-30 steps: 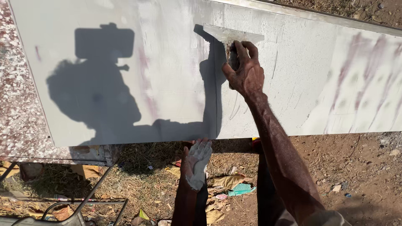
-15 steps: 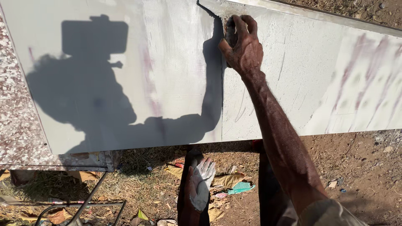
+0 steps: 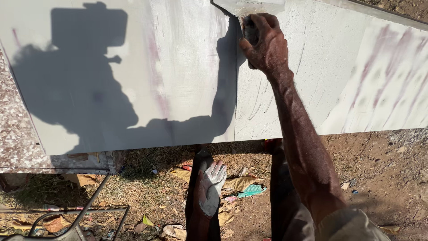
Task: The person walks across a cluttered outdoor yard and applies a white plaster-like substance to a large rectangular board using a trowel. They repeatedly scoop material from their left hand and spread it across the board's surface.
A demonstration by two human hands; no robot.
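Pale grey-white panel (image 3: 133, 67) streaked faint pink at right; speckled reddish-brown granite slab (image 3: 18, 134) at left edge; teal scrap (image 3: 252, 190) on brown dirt (image 3: 383, 178).

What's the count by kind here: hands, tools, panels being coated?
Hands: 2, the right hand gripping a tool, the left hand hanging low, whitened with paste
Putty blades: 1, the wide scraper pressed on the panel
Grey coated panels: 1, the panel
Speckled stone slabs: 1, the slab under the panel's left end
Total: 5
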